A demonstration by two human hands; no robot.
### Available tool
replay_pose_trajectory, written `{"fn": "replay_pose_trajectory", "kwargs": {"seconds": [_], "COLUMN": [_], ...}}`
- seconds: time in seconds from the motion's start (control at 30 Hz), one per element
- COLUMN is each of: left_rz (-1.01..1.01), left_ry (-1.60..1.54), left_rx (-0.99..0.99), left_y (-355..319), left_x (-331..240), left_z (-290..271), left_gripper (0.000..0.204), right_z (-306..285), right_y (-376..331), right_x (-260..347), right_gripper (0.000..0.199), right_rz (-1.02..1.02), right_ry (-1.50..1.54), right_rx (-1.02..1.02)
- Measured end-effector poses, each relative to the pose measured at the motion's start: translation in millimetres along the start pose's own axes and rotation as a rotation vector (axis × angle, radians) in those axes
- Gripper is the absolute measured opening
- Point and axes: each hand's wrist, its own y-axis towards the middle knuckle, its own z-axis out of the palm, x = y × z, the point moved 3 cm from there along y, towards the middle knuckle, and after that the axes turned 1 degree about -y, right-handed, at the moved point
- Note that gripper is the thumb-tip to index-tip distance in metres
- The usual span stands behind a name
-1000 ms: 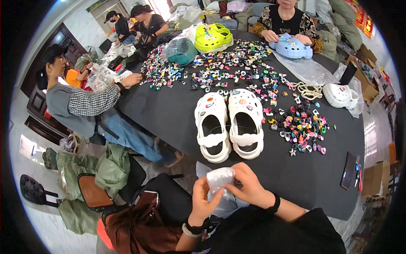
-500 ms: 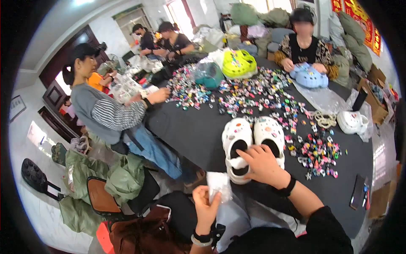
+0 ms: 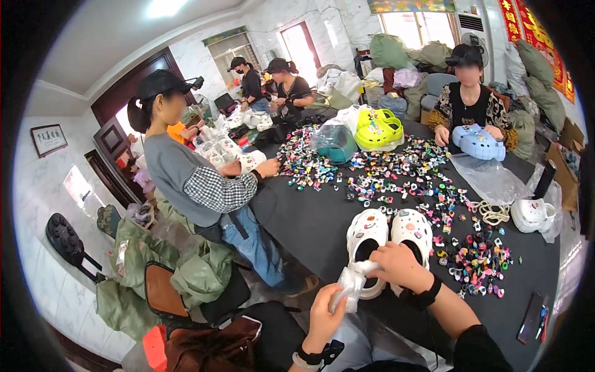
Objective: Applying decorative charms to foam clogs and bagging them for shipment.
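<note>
A pair of white clogs decorated with small charms stands on the dark table in front of me, toes pointing away. My left hand is closed around a crumpled white packet in clear plastic, held beside the heel of the left clog. My right hand is bent over the heels with its fingers curled together. A white band reaches from the packet to its fingertips; I cannot tell whether this is plastic or the clog's heel strap.
Loose colourful charms lie heaped right of the clogs, with more spread behind. Lime clogs stand farther back. A person across holds a blue clog; another person stands left. A phone lies at right.
The view has shifted, so the scene sits lower and to the right. My left hand has brought the packet up against the left clog's heel, and my right fingers, spread before, are now curled.
</note>
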Motion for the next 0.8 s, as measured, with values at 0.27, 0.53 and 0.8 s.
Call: {"fn": "replay_pose_trajectory", "kwargs": {"seconds": [0.27, 0.53, 0.8], "left_rz": [0.164, 0.323, 0.423], "left_ry": [0.235, 0.647, 0.701], "left_rx": [0.026, 0.088, 0.094], "left_y": [24.6, 38.2, 26.6], "left_x": [-19.9, -26.8, -28.5], "left_z": [21.8, 52.2, 57.7], "left_gripper": [0.027, 0.033, 0.028], "right_z": [-1.3, -9.9, -13.4], "right_y": [17.6, 4.2, -15.9], "right_x": [-19.7, -15.7, -18.2], "right_gripper": [0.032, 0.041, 0.048], "right_rz": [0.1, 0.051, 0.084], "right_ry": [0.097, 0.06, 0.027], "right_rx": [-0.283, -0.263, -0.337]}}
